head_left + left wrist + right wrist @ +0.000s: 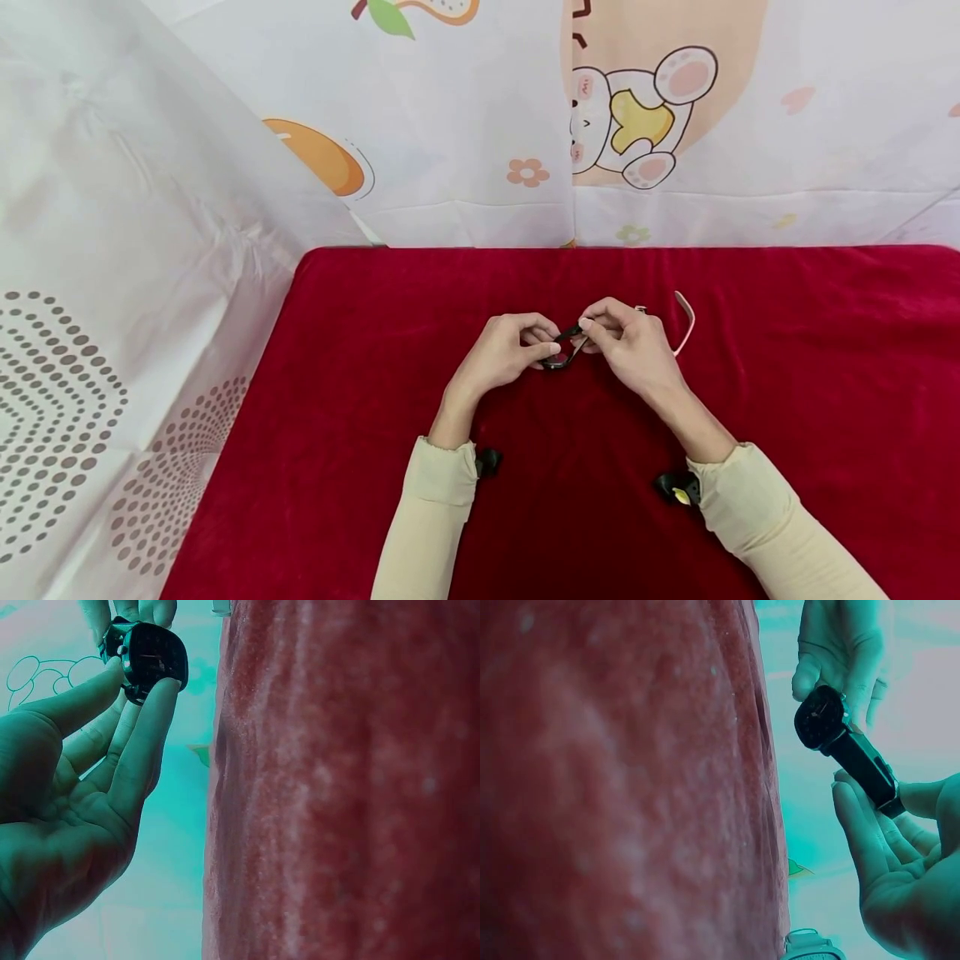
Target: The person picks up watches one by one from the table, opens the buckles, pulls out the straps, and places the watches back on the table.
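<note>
A black wristwatch [557, 363] is held between both hands over the red cloth. My left hand [504, 350] pinches its case between thumb and fingers; in the left wrist view the dark dial [157, 656] faces the camera. Thumb and fingers of my right hand [637, 346] grip the strap, and the right wrist view shows them at the buckle end of the black strap [866, 769]. Just beyond the right hand, a second watch with a pale pink strap [686, 321] lies on the cloth, its case partly hidden by that hand.
Red velvet cloth [360, 400] covers the table. White printed curtains [465, 125] hang behind it and along the left side. A dark wrist camera sits at each cuff, the left one [489, 462] and the right one [678, 488] both low over the cloth.
</note>
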The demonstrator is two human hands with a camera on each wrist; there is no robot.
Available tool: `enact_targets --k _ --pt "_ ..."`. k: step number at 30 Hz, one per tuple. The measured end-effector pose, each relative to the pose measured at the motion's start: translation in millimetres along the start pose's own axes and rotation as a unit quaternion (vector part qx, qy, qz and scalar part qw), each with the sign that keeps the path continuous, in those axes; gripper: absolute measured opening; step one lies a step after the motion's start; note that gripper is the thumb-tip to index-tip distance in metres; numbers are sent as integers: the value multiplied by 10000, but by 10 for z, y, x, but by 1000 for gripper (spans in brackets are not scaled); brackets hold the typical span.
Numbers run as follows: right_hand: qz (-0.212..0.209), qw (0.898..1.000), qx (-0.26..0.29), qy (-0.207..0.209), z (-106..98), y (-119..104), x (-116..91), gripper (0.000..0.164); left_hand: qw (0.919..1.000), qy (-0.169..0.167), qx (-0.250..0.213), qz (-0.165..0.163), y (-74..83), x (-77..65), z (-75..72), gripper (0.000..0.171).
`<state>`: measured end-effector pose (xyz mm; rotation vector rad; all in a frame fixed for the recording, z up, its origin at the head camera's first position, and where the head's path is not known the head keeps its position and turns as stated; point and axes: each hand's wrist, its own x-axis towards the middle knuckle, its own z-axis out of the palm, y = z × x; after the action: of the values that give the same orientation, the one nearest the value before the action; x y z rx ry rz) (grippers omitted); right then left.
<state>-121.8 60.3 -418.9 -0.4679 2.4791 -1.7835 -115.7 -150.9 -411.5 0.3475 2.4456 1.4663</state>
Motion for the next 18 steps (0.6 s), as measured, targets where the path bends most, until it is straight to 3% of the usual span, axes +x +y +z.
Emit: enact_targets --k 18 --pt "86 9999 73 -11 13 -17 -16 7 9999 -73 -138 -61 -3 1 -6 11"
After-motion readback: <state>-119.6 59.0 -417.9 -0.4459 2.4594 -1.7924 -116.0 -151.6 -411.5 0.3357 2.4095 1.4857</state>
